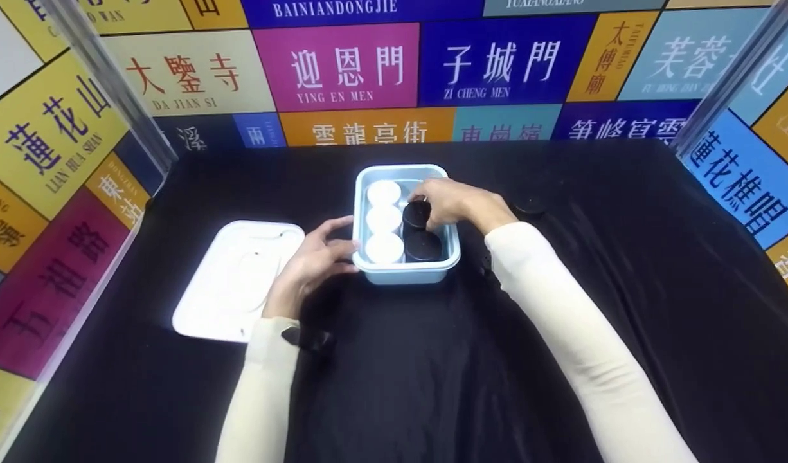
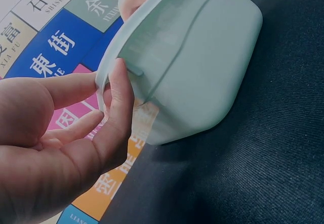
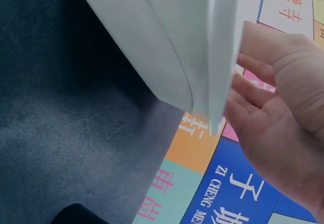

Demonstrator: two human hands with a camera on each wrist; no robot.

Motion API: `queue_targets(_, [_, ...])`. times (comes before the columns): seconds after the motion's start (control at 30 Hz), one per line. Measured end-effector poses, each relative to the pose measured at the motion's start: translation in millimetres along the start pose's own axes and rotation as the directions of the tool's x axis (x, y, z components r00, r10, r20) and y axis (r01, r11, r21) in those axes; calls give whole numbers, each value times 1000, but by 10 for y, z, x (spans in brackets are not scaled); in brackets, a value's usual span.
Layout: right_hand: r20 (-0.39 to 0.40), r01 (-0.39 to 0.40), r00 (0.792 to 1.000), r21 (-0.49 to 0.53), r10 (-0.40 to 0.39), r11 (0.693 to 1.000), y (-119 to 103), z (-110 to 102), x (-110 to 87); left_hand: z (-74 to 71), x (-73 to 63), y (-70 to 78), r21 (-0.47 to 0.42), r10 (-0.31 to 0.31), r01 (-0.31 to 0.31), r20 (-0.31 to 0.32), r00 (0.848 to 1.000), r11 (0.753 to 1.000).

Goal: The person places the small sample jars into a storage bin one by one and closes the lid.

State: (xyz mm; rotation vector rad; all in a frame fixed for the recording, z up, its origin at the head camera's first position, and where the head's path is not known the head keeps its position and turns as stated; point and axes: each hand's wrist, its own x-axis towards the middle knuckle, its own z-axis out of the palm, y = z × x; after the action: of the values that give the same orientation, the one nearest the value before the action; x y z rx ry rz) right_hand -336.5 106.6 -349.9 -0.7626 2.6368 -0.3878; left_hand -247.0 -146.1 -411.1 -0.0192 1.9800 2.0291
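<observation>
A pale blue-green plastic box (image 1: 407, 276) stands on the black cloth, with three white round-topped cylinders (image 1: 384, 220) in its left row. On its right side are two black round-topped cylinders (image 1: 423, 245). My left hand (image 1: 317, 254) holds the box's left rim; in the left wrist view its thumb and fingers pinch the rim (image 2: 114, 44). My right hand (image 1: 455, 202) reaches over the right rim and grips the farther black cylinder (image 1: 416, 214). In the right wrist view the box wall (image 3: 167, 32) hides the fingertips of that hand.
A white rounded rectangular lid (image 1: 223, 276) lies flat on the cloth to the left of the box. Black cloth (image 1: 381, 360) covers the table. Panels with coloured signs (image 1: 349, 64) stand at the back and sides, with metal posts at the corners.
</observation>
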Motion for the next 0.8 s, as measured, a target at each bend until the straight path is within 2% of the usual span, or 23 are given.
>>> queue_targets(0.27, [-12,32,999,-30,-33,999,6,-6,-73,16,11,6,-2,-3,3,2,1000,1000])
queue_targets(0.43, [-113,65,992,25,-62,998,22,-13,-166,4,7,3,9,-7,7,-2,1000,1000])
queue_targets(0.63, [-278,107,959,163,-58,981,63,19,-308,-5,2,4,3,-2,2,-5,1000,1000])
queue_targets(0.8, [-372,125,928,223,-34,967,128,38,-439,1,-5,5,7,4,-4,-2,1000,1000])
